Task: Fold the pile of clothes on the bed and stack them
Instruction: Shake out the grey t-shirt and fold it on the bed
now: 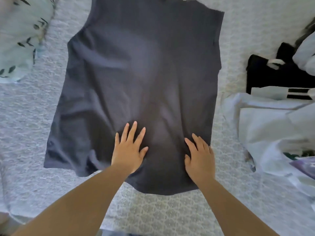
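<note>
A dark grey T-shirt (136,74) lies spread flat on the bed, hem toward me, both sleeves folded in so its sides run nearly straight. My left hand (129,149) presses flat on the shirt's lower middle with its fingers spread. My right hand (200,157) lies flat on the lower right part, close to the right edge. Neither hand grips the cloth. A few soft creases run across the fabric above my hands.
The bed (25,125) has a pale patterned cover. A leaf-print pillow (18,34) sits at the far left. On the right lie white garments (272,126) in a heap, with a black garment (272,74) behind them.
</note>
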